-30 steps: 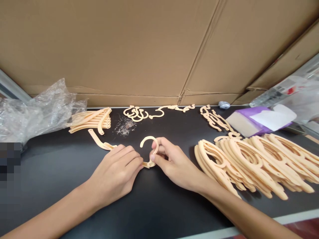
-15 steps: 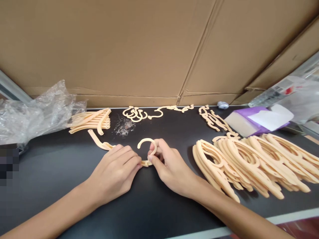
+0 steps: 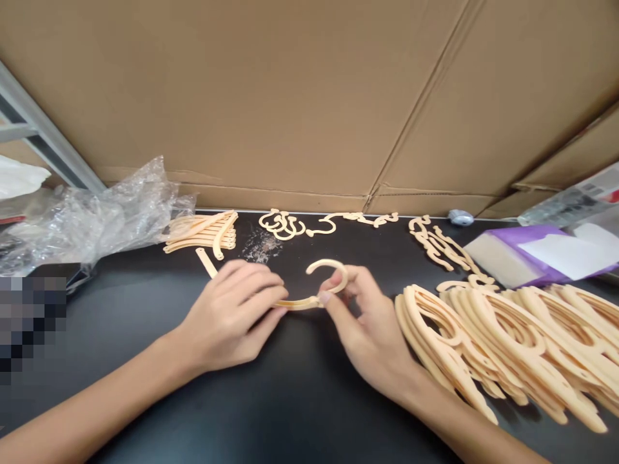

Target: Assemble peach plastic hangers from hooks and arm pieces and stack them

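A thin peach-coloured plastic hanger piece (image 3: 309,293) with a curved hook lies between my two hands on the black tabletop (image 3: 290,399). My left hand (image 3: 232,319) rests palm down over its arm, fingers curled onto it; the arm's far end sticks out behind the hand. My right hand (image 3: 367,322) pinches the base of the hook between thumb and fingers. The hook stands above the right fingers.
A big pile of peach hangers (image 3: 507,341) lies at the right. A small stack of hanger arms (image 3: 203,235) and loose hook offcuts (image 3: 300,225) sit by the cardboard wall (image 3: 309,96). Crumpled clear plastic (image 3: 97,216) is at left, a purple-and-white packet (image 3: 536,254) far right.
The view has shifted, so everything sits further right in the frame. My hands have drawn a little apart and more of the hanger's arm shows between them.
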The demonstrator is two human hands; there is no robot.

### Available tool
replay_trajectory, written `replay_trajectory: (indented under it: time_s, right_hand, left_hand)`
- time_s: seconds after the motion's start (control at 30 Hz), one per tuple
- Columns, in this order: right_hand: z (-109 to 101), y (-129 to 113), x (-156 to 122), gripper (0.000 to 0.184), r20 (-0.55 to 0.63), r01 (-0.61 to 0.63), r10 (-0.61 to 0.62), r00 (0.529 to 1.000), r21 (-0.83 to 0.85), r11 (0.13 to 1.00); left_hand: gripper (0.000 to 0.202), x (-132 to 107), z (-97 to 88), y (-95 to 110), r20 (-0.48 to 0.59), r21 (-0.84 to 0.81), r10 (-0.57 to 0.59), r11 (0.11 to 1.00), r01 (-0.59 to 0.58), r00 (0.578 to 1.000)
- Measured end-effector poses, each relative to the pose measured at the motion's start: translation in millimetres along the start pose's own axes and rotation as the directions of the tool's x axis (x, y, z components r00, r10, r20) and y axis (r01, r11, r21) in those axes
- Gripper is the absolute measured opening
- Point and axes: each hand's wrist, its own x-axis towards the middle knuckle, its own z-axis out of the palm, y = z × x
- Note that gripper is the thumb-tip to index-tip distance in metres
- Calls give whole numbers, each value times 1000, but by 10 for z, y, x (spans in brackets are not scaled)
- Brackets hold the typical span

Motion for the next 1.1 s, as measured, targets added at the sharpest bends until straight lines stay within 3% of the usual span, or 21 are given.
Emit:
replay_trajectory:
  time_s: [0.1,0.17,0.23,0.33,0.4,0.47,0.53,0.67,0.77,0.93,1.03,1.1]
  right_hand:
    - [-57,-49,64,13,-158,-33,55,986,138,990]
    - [-94,-82,100,18,-241,-6,62,969,227,974]
    - [-128,-111,126,21,-311,40,52,949,283,958]
    - [-165,-140,153,23,-395,113,22,919,315,942]
    - [-176,-151,163,24,-420,144,5,908,321,936]
    - [-175,-159,166,25,-417,144,8,909,330,933]
    - [-166,-168,160,24,-396,119,26,918,339,933]
    - [-147,-178,137,23,-337,59,62,939,338,939]
    - [-144,-173,122,22,-256,-3,96,962,343,939]
    - [-122,-189,86,17,-132,-63,107,986,299,952]
    - [-83,-244,36,14,-2,-99,104,995,273,957]
    - [-58,-288,-3,11,98,-105,80,992,278,955]
  left_hand:
    - [14,-11,-135,-186,-115,125,-76,988,90,990]
    - [10,-30,-199,-303,-61,195,-166,965,175,984]
    - [14,-46,-237,-380,70,267,-304,923,276,950]
    - [15,-54,-264,-404,284,360,-499,847,392,818]
    - [16,-51,-261,-374,393,396,-566,815,422,724]
    - [23,-51,-233,-312,463,377,-559,827,418,688]
    - [29,-53,-175,-215,483,270,-486,874,404,729]
    - [26,-46,-21,79,400,-140,-234,940,311,886]
    - [28,-26,39,279,351,-289,-74,940,183,934]
    - [28,0,-15,362,71,-223,-6,974,21,997]
    - [25,1,-42,332,-27,-98,-76,993,73,997]
    - [22,5,-27,320,3,-85,-135,987,135,991]
